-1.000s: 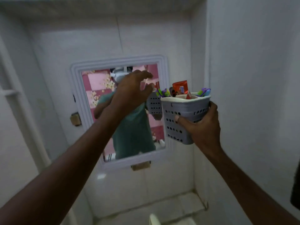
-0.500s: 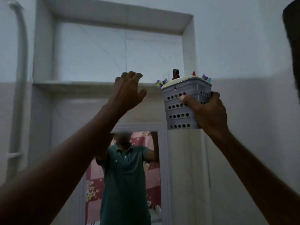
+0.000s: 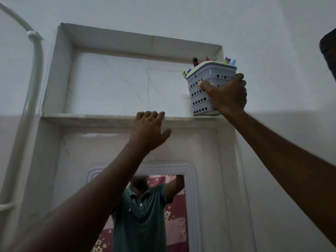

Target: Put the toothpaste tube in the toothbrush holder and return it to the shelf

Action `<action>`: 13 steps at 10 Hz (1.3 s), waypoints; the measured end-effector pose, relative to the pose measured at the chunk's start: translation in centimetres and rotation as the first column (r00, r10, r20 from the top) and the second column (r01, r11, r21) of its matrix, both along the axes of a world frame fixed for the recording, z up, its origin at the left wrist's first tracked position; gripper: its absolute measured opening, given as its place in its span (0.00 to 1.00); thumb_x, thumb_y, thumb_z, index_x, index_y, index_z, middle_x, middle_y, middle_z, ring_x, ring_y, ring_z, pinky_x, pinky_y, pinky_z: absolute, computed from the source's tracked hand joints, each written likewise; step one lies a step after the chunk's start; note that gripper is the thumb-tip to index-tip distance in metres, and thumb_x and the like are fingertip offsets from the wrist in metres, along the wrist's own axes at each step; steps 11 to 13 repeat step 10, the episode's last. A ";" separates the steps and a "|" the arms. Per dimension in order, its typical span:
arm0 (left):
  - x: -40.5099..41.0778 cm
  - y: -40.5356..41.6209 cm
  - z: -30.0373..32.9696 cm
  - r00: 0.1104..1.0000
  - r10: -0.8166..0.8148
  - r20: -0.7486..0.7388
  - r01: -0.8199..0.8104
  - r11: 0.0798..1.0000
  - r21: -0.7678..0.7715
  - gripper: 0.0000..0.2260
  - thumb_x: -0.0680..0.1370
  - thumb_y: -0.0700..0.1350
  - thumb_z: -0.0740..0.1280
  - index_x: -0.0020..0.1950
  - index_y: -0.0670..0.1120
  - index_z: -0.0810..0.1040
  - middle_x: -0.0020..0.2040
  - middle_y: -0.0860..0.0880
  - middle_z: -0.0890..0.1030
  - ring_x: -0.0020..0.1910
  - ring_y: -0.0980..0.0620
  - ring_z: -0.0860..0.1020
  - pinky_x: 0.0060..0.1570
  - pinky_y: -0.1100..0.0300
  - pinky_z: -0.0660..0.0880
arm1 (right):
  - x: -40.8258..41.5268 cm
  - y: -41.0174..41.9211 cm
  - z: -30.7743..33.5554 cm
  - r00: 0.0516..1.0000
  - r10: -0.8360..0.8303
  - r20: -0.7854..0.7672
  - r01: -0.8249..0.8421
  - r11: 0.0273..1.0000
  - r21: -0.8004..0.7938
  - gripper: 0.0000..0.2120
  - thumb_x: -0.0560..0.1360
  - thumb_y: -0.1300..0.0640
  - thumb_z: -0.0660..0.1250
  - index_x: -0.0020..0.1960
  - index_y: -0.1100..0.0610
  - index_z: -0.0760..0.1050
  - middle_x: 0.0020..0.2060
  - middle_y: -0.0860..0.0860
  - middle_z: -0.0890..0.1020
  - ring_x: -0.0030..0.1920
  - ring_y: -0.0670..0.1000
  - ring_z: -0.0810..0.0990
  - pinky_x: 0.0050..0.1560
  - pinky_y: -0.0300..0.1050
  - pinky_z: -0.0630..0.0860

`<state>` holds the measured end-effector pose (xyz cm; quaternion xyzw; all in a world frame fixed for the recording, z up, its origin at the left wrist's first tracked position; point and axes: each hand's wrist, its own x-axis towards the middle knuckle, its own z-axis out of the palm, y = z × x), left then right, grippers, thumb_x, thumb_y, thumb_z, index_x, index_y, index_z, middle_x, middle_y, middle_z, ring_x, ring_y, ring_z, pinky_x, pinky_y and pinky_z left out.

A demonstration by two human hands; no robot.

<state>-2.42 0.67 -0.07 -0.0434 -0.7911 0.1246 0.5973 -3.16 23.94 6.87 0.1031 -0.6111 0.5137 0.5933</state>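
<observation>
At the shelf's (image 3: 101, 118) right corner, your right hand (image 3: 228, 95) clasps one toothbrush holder (image 3: 203, 91); your left hand (image 3: 148, 131), fingers spread and empty, touches its front edge.

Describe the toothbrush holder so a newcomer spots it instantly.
Find the recessed marble wall shelf above the mirror. At its right end the right hand grips a grey perforated plastic toothbrush holder, the only thing on the shelf, colourful brush handles poking out.
</observation>
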 end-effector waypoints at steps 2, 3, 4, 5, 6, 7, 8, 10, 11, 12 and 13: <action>-0.6 -0.6 -0.5 0.997 0.042 -0.063 -0.047 0.996 -0.076 0.35 0.73 0.65 0.56 0.74 0.45 0.66 0.68 0.45 0.75 0.70 0.43 0.70 0.68 0.47 0.65 | -4.5 -3.5 0.7 0.997 -0.081 -0.006 0.081 0.995 0.049 0.51 0.66 0.33 0.76 0.73 0.65 0.63 0.68 0.62 0.73 0.69 0.64 0.73 0.61 0.56 0.76; -1.1 -0.8 -0.6 0.995 0.042 -0.092 -0.049 0.995 -0.083 0.36 0.74 0.66 0.56 0.74 0.44 0.65 0.69 0.45 0.74 0.70 0.43 0.70 0.69 0.47 0.64 | -6.4 -4.4 0.2 0.996 -0.090 0.025 0.089 0.996 0.017 0.51 0.67 0.32 0.74 0.74 0.65 0.62 0.69 0.62 0.72 0.70 0.65 0.72 0.61 0.58 0.76; -1.3 -0.8 -0.7 0.992 0.039 -0.119 -0.048 0.996 -0.078 0.36 0.73 0.67 0.57 0.75 0.45 0.65 0.68 0.46 0.75 0.68 0.44 0.72 0.68 0.47 0.64 | -7.4 -4.9 0.1 0.991 -0.131 0.042 0.130 0.991 0.016 0.54 0.68 0.32 0.73 0.77 0.67 0.59 0.70 0.63 0.71 0.70 0.65 0.71 0.62 0.61 0.76; -1.5 -0.8 -0.8 0.990 0.016 -0.143 -0.027 0.997 -0.079 0.36 0.73 0.67 0.57 0.74 0.45 0.66 0.66 0.46 0.76 0.65 0.44 0.73 0.66 0.48 0.64 | -8.4 -5.1 -0.1 0.989 -0.149 0.021 0.149 0.989 0.016 0.57 0.69 0.31 0.72 0.80 0.68 0.55 0.71 0.63 0.70 0.71 0.66 0.71 0.63 0.62 0.76; -1.4 -0.6 -0.8 0.989 0.016 -0.147 -0.027 0.997 -0.074 0.37 0.73 0.67 0.57 0.75 0.45 0.65 0.66 0.46 0.76 0.65 0.44 0.74 0.66 0.47 0.64 | -8.6 -5.2 -0.4 0.987 -0.163 0.009 0.162 0.986 0.030 0.57 0.70 0.30 0.71 0.81 0.67 0.53 0.72 0.64 0.69 0.71 0.66 0.70 0.64 0.62 0.74; -1.3 -0.6 -0.9 0.990 0.036 -0.134 -0.045 0.996 -0.071 0.38 0.73 0.67 0.57 0.76 0.45 0.64 0.66 0.46 0.75 0.66 0.44 0.73 0.66 0.47 0.64 | -8.9 -5.2 -1.0 0.983 -0.186 0.002 0.185 0.981 0.052 0.58 0.69 0.30 0.71 0.81 0.66 0.52 0.72 0.64 0.69 0.71 0.66 0.70 0.64 0.63 0.73; -1.0 -0.4 -0.7 0.997 0.049 -0.067 -0.053 0.996 -0.069 0.38 0.73 0.67 0.58 0.76 0.44 0.63 0.67 0.45 0.75 0.68 0.44 0.71 0.67 0.47 0.63 | -8.6 -4.9 -1.8 0.987 -0.156 0.035 0.151 0.981 0.119 0.59 0.70 0.30 0.70 0.83 0.65 0.48 0.74 0.64 0.67 0.72 0.66 0.68 0.67 0.64 0.70; 2.8 -1.4 -0.7 0.998 -0.022 0.051 0.028 0.993 -0.112 0.34 0.76 0.61 0.61 0.76 0.41 0.64 0.72 0.42 0.71 0.74 0.42 0.66 0.73 0.47 0.60 | -6.3 -3.6 -4.0 0.974 -0.214 -0.068 0.224 0.949 0.223 0.49 0.74 0.35 0.65 0.81 0.64 0.54 0.74 0.65 0.67 0.72 0.66 0.68 0.71 0.63 0.68; 2.8 -1.4 -0.7 0.998 -0.022 0.051 0.028 0.993 -0.112 0.34 0.76 0.61 0.61 0.76 0.41 0.64 0.72 0.42 0.71 0.74 0.42 0.66 0.73 0.47 0.60 | -6.3 -3.6 -4.0 0.974 -0.214 -0.068 0.224 0.949 0.223 0.49 0.74 0.35 0.65 0.81 0.64 0.54 0.74 0.65 0.67 0.72 0.66 0.68 0.71 0.63 0.68; 2.8 -1.4 -0.7 0.998 -0.022 0.051 0.028 0.993 -0.112 0.34 0.76 0.61 0.61 0.76 0.41 0.64 0.72 0.42 0.71 0.74 0.42 0.66 0.73 0.47 0.60 | -6.3 -3.6 -4.0 0.974 -0.214 -0.068 0.224 0.949 0.223 0.49 0.74 0.35 0.65 0.81 0.64 0.54 0.74 0.65 0.67 0.72 0.66 0.68 0.71 0.63 0.68; 2.8 -1.4 -0.7 0.998 -0.022 0.051 0.028 0.993 -0.112 0.34 0.76 0.61 0.61 0.76 0.41 0.64 0.72 0.42 0.71 0.74 0.42 0.66 0.73 0.47 0.60 | -6.3 -3.6 -4.0 0.974 -0.214 -0.068 0.224 0.949 0.223 0.49 0.74 0.35 0.65 0.81 0.64 0.54 0.74 0.65 0.67 0.72 0.66 0.68 0.71 0.63 0.68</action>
